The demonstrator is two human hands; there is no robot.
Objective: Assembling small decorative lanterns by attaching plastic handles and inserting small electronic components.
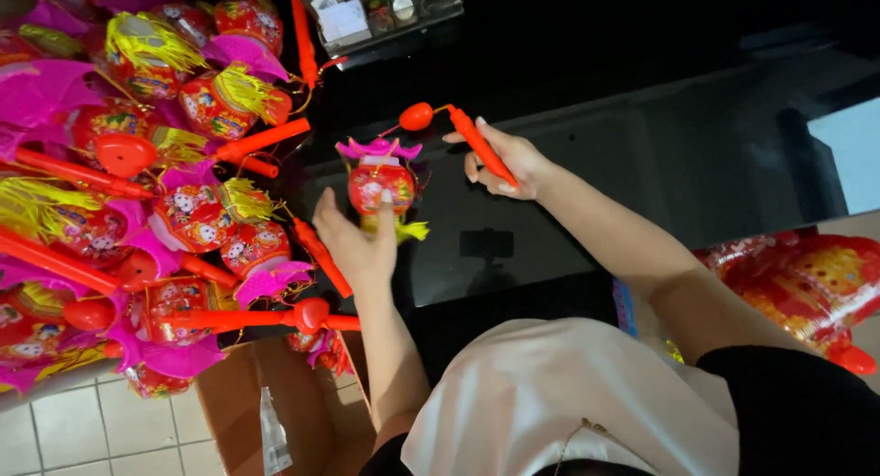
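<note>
A small red paper lantern with a pink top and yellow tassel hangs over the dark glossy table, near its left edge. The left hand cups it from below, fingers together against its side. The right hand is clamped on the red plastic stick it hangs from — best kept level, I judge, so the lantern hangs straight. Just left, a heap of finished lanterns crowds the edge; open tabletop lies to the right — a cardboard box sits below.
</note>
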